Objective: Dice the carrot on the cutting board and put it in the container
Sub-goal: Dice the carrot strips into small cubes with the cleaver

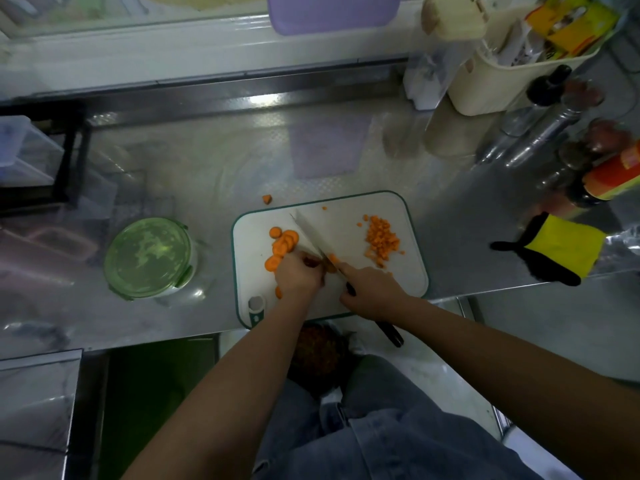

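**A:** Obs., nearest first. Right hand (372, 289) is wrapped around the handle of the knife (308, 233), whose butt end sticks out past the near edge of the cutting board (398, 271). Left hand (298, 275) is knuckles-up with fingers curled, pinning a carrot piece (331, 260) against the blade. Most of that piece is hidden.

**B:** Risks?

**A:** Judgement only. The left fingertips sit tight to the blade, so a round slice rolling under pressure could bring the edge onto them. The board also overhangs the counter edge, and a hard chop may tip or shift it. One slice (278, 292) lies by the left wrist and could be swept off.

**B:** Counts?

**A:** One knife, one board. The carrot slices (284, 244) left of the blade come to roughly seven; they overlap, so the count is not exact. There is one pile of diced carrot (381, 242) on the right side of the board, with a few loose bits around it. One stray chunk (267, 199) has already gone off the board's far edge.

**B:** Container?

**A:** One container (149, 258), left of the board and apart from it, with its green lid on. It needs opening before any transfer. Further right lies one yellow-and-black sponge (561, 249).
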